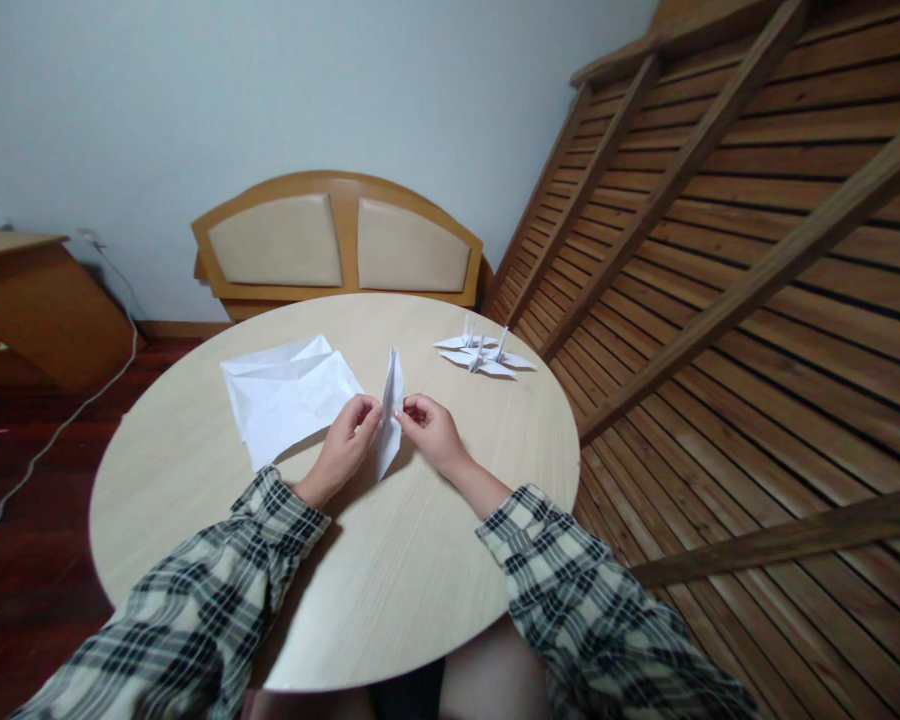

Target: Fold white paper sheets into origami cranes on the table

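A narrow piece of folded white paper (391,400) is held upright between my hands, above the middle of the round table (420,570). My left hand (351,440) pinches its left side with thumb and fingers. From the right, my right hand (435,430) grips the opposite side, fingertips closed on the paper. Loose creased white sheets (285,395) lie on the table just left of my left hand. Several finished paper cranes (480,352) stand grouped near the table's far right edge.
A wooden headboard (349,235) with two padded panels stands behind the table against the wall. Slatted wooden boards (720,300) lean close along the right side. At the left, a wooden desk (30,310) and a white cable (67,425) on the dark floor.
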Tool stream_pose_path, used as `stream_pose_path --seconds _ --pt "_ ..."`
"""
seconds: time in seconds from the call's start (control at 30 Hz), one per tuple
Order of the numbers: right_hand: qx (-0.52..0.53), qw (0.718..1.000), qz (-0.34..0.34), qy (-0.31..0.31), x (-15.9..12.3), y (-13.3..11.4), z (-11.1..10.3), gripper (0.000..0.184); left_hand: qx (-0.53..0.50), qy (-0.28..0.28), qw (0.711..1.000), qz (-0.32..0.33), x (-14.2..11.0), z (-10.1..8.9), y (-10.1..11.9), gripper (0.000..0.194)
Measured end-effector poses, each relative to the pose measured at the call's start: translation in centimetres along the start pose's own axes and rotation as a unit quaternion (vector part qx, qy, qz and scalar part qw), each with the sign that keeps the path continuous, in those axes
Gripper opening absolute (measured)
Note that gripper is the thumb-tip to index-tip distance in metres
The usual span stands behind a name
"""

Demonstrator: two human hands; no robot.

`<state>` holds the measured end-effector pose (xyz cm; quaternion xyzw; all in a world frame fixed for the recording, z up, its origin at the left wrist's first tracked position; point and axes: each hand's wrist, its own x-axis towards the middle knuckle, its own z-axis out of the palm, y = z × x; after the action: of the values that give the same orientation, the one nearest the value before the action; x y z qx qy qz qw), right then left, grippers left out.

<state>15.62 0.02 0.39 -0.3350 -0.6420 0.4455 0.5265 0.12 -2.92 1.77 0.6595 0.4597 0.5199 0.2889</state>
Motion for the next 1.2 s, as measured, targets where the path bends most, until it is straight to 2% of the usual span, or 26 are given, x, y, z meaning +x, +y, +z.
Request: stream_pose_path --seconds 0.07,0.2,0.3,0.37,0.4,0.5,0.57,0.8,0.93,1.03,1.2 --pt "0.004 1.0 -0.004 -0.009 0.0 0.0 0.0 0.016 -0.005 -0.012 1.0 -0.002 -0.1 0.0 0.2 0.025" --pt "0.02 0.999 0.005 -0.028 0.0 0.3 0.1 0.015 -0.011 0.004 1.0 -0.016 -0.2 0.1 0.5 0.026" --pt "0.003 1.0 -0.007 0.005 0.0 0.4 0.1 0.021 -0.02 0.014 1.0 -0.019 -0.1 0.1 0.6 0.028" --pt "-0.057 0.997 -0.038 0.045 -0.1 0.1 -0.1 0.027 -0.009 0.017 1.0 -0.017 -0.1 0.2 0.6 0.028" --pt "-0.094 0.992 -0.057 0.056 -0.1 -0.1 -0.2 0.024 0.0 0.021 1.0 -0.016 -0.1 0.3 0.5 0.028" --pt "-0.182 0.977 -0.101 0.036 -0.3 -0.8 -0.4 0.007 0.031 0.038 0.999 -0.015 -0.1 0.3 0.3 0.03" --pt "-0.215 0.97 -0.115 0.018 -0.5 -1.2 -0.4 0.004 0.051 0.049 0.997 -0.013 -0.2 0.3 0.3 0.03" --pt "-0.361 0.923 -0.133 -0.005 -0.8 -1.9 -0.2 0.016 0.08 0.065 0.994 -0.019 -0.3 0.3 0.4 0.025" --pt "-0.407 0.905 -0.123 -0.012 -0.9 -2.3 0.0 0.024 0.078 0.063 0.994 -0.031 -0.3 0.2 0.1 0.02" --pt "-0.387 0.916 -0.107 0.002 -0.9 -2.3 0.0 0.029 0.087 0.065 0.993 -0.039 -0.3 0.2 -0.1 0.021" --pt "-0.249 0.967 -0.048 0.034 -0.6 -0.8 -0.1 0.038 0.077 0.051 0.995 -0.048 -0.2 0.1 -0.2 0.023"
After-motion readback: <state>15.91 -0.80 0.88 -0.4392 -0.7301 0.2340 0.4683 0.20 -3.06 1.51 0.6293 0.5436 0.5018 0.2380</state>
